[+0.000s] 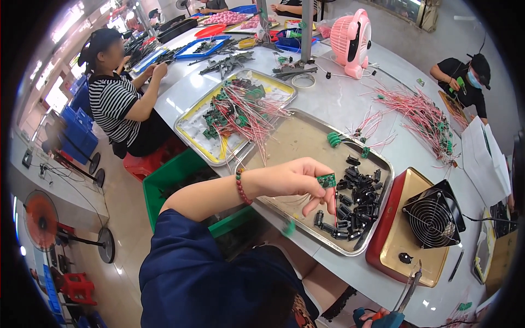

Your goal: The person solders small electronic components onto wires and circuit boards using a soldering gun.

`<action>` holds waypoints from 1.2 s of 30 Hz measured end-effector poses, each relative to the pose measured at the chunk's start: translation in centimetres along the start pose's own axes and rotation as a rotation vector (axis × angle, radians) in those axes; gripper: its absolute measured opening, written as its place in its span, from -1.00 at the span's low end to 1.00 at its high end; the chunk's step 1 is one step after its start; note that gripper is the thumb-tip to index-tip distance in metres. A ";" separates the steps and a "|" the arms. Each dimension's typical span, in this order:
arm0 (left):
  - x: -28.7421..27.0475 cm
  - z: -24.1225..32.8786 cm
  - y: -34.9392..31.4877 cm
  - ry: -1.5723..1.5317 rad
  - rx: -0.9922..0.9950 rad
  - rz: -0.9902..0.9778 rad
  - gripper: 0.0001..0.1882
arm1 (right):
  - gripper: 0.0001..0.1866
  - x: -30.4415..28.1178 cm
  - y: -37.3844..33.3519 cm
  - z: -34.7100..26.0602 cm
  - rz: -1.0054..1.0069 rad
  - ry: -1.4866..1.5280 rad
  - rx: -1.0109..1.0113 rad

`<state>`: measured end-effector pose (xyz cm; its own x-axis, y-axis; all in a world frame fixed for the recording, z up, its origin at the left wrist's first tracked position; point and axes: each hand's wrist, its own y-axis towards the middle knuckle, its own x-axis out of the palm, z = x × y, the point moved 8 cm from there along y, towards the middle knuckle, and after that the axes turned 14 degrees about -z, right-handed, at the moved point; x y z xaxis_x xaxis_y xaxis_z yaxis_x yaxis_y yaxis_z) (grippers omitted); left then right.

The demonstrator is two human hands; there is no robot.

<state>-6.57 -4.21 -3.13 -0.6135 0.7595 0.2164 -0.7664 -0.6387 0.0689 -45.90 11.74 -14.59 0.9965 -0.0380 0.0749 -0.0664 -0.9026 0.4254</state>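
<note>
My left hand (306,183), with a beaded bracelet at the wrist, is held over a metal tray (273,145). Its thumb and fingers pinch a small green circuit board (326,180); a red wire runs down beside the fingers. Several small black plastic parts (355,202) lie in the tray just right of this hand. At the lower edge, my right hand (376,317), partly cut off, is closed round the blue handle of a soldering iron (407,295), whose metal tip points up. A blurred green piece (289,228) hangs near the tray's front edge.
Wired green boards fill a yellow-edged tray (183,131) and pile (421,117) at the right. A black fan (432,221) stands on a red-sided tin lid (377,251). A pink fan (350,44), a metal post (307,33), a green bin (156,191) and co-workers surround the table.
</note>
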 end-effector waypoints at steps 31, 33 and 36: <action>5.1 -0.1 13.2 0.730 0.023 -0.103 -0.83 | -0.45 4.1 1.8 -3.5 0.105 -0.106 0.043; 5.1 0.0 14.3 0.760 -0.052 -0.097 -0.83 | -0.45 4.5 2.1 -3.8 0.136 -0.046 -0.004; 5.4 -0.8 15.9 0.866 -0.093 -0.086 -0.80 | -0.45 3.4 1.3 -3.3 0.126 -0.032 0.092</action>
<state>-22.25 -10.18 -1.61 -0.4528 0.6553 -0.6046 -0.8057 -0.5911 -0.0372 -42.71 11.83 -10.85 0.9817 -0.1662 0.0928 -0.1878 -0.9252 0.3297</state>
